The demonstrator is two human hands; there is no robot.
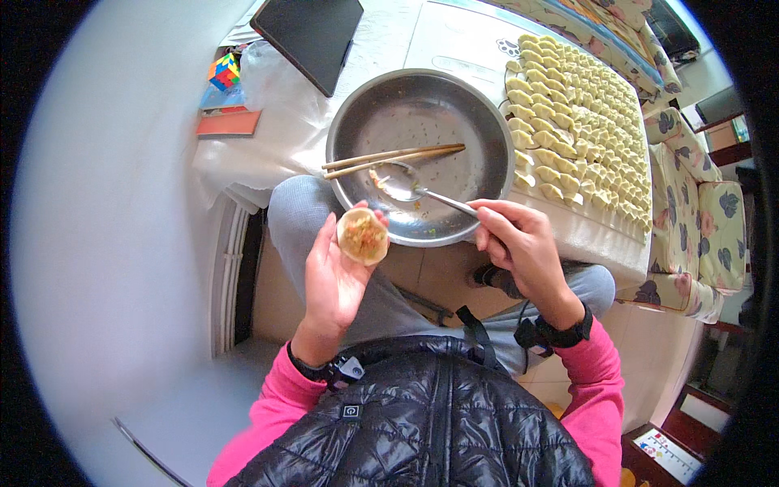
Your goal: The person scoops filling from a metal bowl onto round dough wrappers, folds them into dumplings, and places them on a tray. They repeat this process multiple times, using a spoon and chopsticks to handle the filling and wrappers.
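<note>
My left hand [338,275] holds a round dumpling wrapper [382,251] on its upturned fingers, with chopped orange and pale filling [363,236] spread on it. In my right hand [517,240] is the handle of a metal spoon [398,182], its bowl over the near left part of a large stainless steel basin [420,235]. Bits of filling cling to the spoon. A pair of wooden chopsticks [395,157] lies across the basin's left rim, tips inside. Scraps of filling dot the basin's inner surface. To the right, many folded dumplings [566,131] stand in tight rows.
The table [383,36] carries a dark flat panel [310,36] at the back, a puzzle cube [224,72] and a plastic bag [280,85] at the left. A white wall [109,213] borders the left side. Floral-covered seating [694,225] stands beyond the table at the right.
</note>
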